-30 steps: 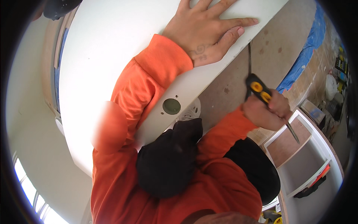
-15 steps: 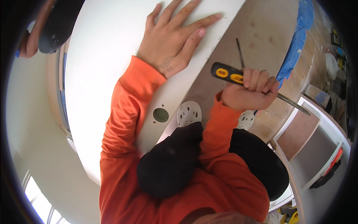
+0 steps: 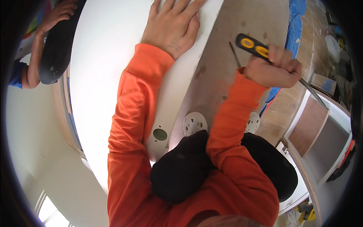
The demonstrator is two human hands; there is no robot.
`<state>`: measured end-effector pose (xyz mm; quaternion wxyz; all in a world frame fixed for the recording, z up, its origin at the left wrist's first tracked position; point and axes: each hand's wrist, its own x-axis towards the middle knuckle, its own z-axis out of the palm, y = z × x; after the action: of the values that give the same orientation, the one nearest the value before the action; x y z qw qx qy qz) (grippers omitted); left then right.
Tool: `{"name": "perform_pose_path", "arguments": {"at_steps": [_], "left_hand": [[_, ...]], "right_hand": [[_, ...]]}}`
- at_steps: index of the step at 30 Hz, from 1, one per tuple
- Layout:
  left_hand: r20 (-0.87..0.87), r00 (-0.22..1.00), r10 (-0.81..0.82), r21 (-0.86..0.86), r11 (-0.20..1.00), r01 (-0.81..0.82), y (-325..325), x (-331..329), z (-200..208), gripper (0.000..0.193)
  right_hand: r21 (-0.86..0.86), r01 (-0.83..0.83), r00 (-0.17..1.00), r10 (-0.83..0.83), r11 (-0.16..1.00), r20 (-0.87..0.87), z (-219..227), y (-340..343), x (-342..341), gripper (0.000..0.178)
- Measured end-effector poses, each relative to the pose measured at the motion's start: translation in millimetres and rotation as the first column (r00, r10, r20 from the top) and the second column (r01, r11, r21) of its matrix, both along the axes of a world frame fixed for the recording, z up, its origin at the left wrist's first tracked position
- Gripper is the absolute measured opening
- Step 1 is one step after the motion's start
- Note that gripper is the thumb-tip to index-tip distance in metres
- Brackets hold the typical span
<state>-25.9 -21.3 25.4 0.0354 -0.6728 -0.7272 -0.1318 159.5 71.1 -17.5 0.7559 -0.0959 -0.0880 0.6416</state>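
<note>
Left hand (image 3: 172,26) spread flat, pressing white panel (image 3: 109,75) at 12 o'clock. Right hand (image 3: 274,70) at 2 o'clock fisted round screwdriver (image 3: 252,46), yellow-black handle. Panel seems braced; tip wants aligning with fitting. Another person's hand (image 3: 56,15) at 10 o'clock.

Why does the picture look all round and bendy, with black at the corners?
Head view: a fisheye lens bends straight edges, so the white panel curves; black shows past the lens circle. Bright glare from windows at lower left. The left hand is sharp; the right hand gripping the screwdriver is slightly soft.
</note>
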Motion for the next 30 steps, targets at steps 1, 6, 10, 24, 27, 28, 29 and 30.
{"name": "perform_pose_path", "arguments": {"at_steps": [1, 6, 10, 24, 27, 28, 29, 30], "left_hand": [[-0.018, 1.0, 0.001, -0.009, 1.0, -0.001, 1.5, 2.0, 1.0, 0.06], [-0.047, 0.999, 0.003, -0.055, 0.998, -0.005, 6.3, 5.1, 3.0, 0.061], [-0.017, 1.0, 0.011, -0.054, 0.998, -0.012, 4.8, 4.5, 6.5, 0.061], [-0.033, 0.999, 0.007, -0.025, 1.0, -0.008, 7.2, 7.0, 3.7, 0.059], [0.022, 1.0, 0.009, -0.023, 1.0, -0.008, 3.7, 5.2, 6.3, 0.059], [0.028, 1.0, 0.002, -0.019, 1.0, -0.001, 6.1, 5.6, 5.0, 0.058], [0.032, 0.999, 0.004, -0.024, 1.0, -0.003, 4.7, 5.4, 5.2, 0.058], [0.026, 1.0, 0.014, -0.031, 0.999, -0.013, 3.1, 4.8, 6.2, 0.058]], "right_hand": [[-0.042, 0.036, 0.999, -0.035, 0.998, 0.017, -1.8, 3.7, -2.5, 0.031], [-0.119, -0.016, 0.984, 0.037, 0.993, 0.177, 5.5, -2.4, -43.0, 0.032], [-0.032, -0.032, 0.991, 0.027, 0.999, -0.127, 9.5, 18.0, -14.4, 0.031], [-0.182, 0.028, 0.98, 0.009, 0.983, 0.2, 11.2, 6.6, -47.5, 0.027], [-0.169, 0.031, 0.968, 0.013, 0.985, 0.252, 20.0, 1.7, -38.2, 0.027], [-0.17, 0.077, 0.965, -0.031, 0.982, 0.26, 23.9, 6.0, -28.9, 0.026], [-0.181, 0.114, 0.962, -0.063, 0.977, 0.267, 27.0, 8.6, -21.9, 0.025], [-0.143, 0.114, 0.969, -0.078, 0.983, 0.235, 30.5, 12.3, -16.4, 0.025]]}}
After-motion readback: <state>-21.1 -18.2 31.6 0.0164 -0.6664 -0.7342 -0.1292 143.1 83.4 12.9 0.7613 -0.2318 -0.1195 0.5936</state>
